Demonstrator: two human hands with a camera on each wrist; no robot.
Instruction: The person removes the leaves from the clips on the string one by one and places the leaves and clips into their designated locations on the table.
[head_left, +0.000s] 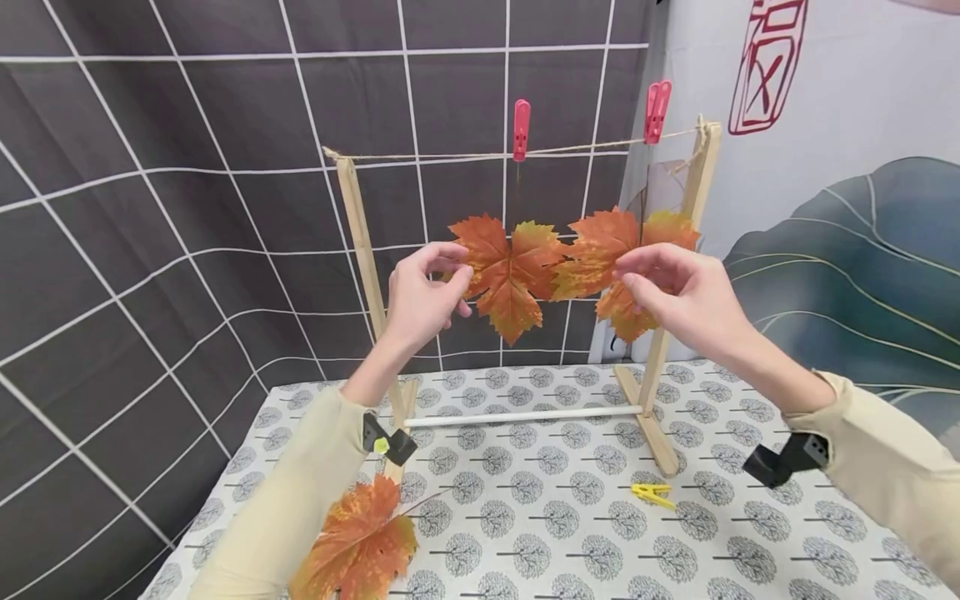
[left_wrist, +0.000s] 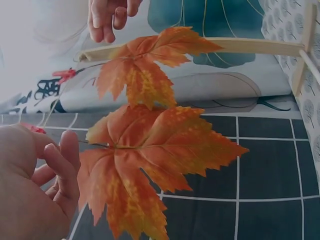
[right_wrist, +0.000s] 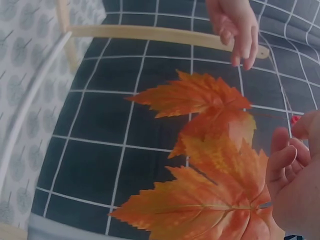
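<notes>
Two orange artificial maple leaves hang side by side from a twine line (head_left: 435, 157). One red clothespin (head_left: 522, 129) is above the left leaf (head_left: 512, 271), and another clothespin (head_left: 657, 111) is above the right leaf (head_left: 592, 260). At the outer edge of the left leaf hovers my left hand (head_left: 422, 298), its fingers loosely bent. My right hand (head_left: 693, 292) overlaps the right leaf in the head view, also with loosely bent fingers. Both wrist views show the hands beside the leaves, with nothing between the fingertips.
The twine runs between two wooden posts, the left post (head_left: 362, 233) and the right post (head_left: 702, 171), joined low down by a white rod (head_left: 525, 416). On the tree-patterned tablecloth (head_left: 555, 508) lie a third leaf (head_left: 363, 542), by my left forearm, and a yellow clothespin (head_left: 652, 495).
</notes>
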